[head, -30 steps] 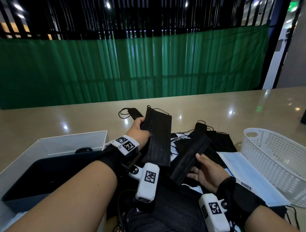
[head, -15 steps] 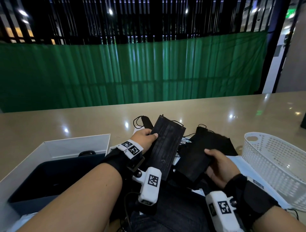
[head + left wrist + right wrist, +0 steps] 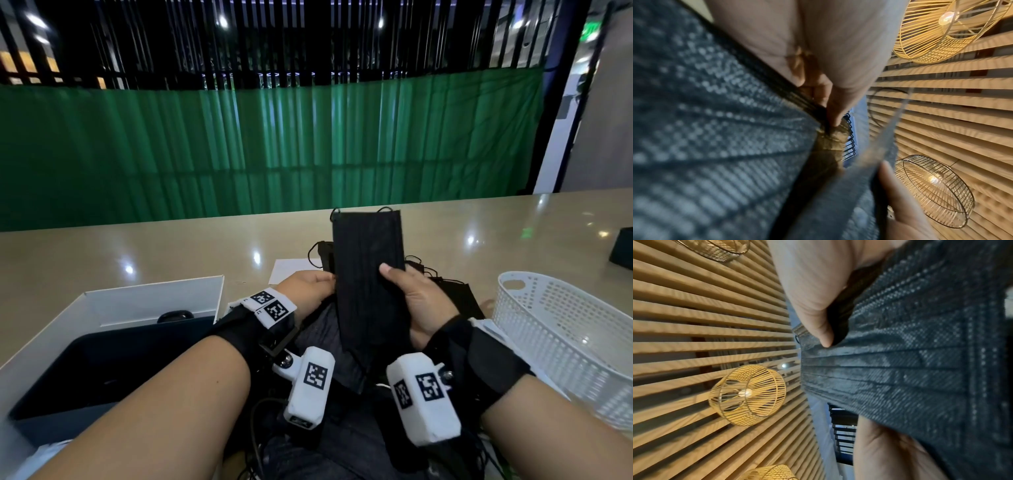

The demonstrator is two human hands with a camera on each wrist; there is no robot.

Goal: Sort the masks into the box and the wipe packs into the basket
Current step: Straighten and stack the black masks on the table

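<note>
Upright between both hands, left hand (image 3: pixel 305 291) and right hand (image 3: pixel 416 301) pinching opposite long edges: black pleated fabric mask (image 3: pixel 368 274). Probably light, floppy; best gripped by edges.

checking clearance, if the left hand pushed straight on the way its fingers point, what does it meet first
The left hand points rightward and already touches the edge of the upright black mask it pinches; beyond it, probably the right hand on the mask's other edge, though depth is unclear.
</note>
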